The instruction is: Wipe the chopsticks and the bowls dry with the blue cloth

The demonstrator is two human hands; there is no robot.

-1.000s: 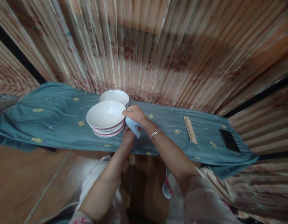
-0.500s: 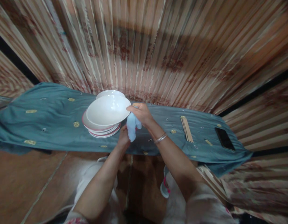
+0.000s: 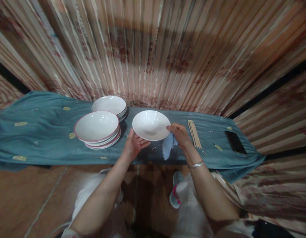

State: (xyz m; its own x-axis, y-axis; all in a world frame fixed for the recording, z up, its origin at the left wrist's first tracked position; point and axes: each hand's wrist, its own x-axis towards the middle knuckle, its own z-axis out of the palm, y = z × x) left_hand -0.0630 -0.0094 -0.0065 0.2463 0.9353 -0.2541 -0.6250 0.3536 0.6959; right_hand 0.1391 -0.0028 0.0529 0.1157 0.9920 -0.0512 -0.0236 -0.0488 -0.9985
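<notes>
White shallow bowl [image 3: 151, 124] held over teal patterned tablecloth [image 3: 51, 142], right hand [image 3: 178, 132] pinching bowl rim plus light-blue rag [image 3: 168, 147], left hand [image 3: 135, 143] open, fingers spread at bowl's near-left underside, red-rimmed bowl stack [image 3: 97, 127] to the left.

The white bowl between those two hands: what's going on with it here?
A person is handling the white bowl with both hands. The right hand grips its rim, with a blue cloth hanging below that hand. The left hand is open at the near left edge. To the left, two stacks of bowls, a front stack and a back stack, stand on the cloth-covered table. Wooden sticks and a phone lie to the right.
</notes>
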